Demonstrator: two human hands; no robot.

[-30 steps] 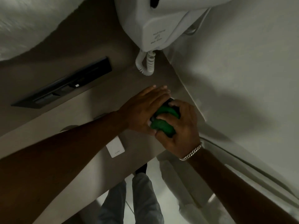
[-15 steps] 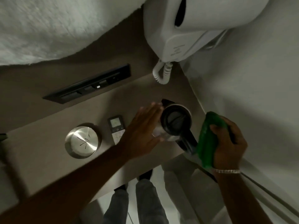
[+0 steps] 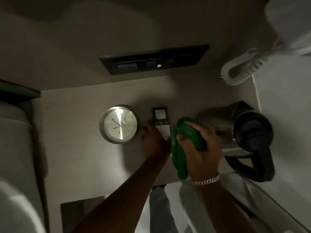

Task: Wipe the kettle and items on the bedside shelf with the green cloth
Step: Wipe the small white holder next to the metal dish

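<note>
Head view looks straight down on the shelf (image 3: 80, 148), dim and a bit blurred. At its right end stands the kettle (image 3: 235, 130), a steel body with a dark lid and a black handle curving toward the shelf's near edge. The cloth (image 3: 183, 145) is a bright green bundle, bunched and hanging in a long fold. The right hand (image 3: 200, 148), a chain bracelet (image 3: 206, 180) on its wrist, has its fingers (image 3: 193, 126) clamped round the cloth, just left of the kettle's side; whether cloth meets steel I cannot tell. The left hand (image 3: 154, 142) lies over the lower part of a small remote (image 3: 159, 116), which it half hides; how its fingers are set I cannot make out. A round steel dish (image 3: 118, 124) sits left of the remote.
</note>
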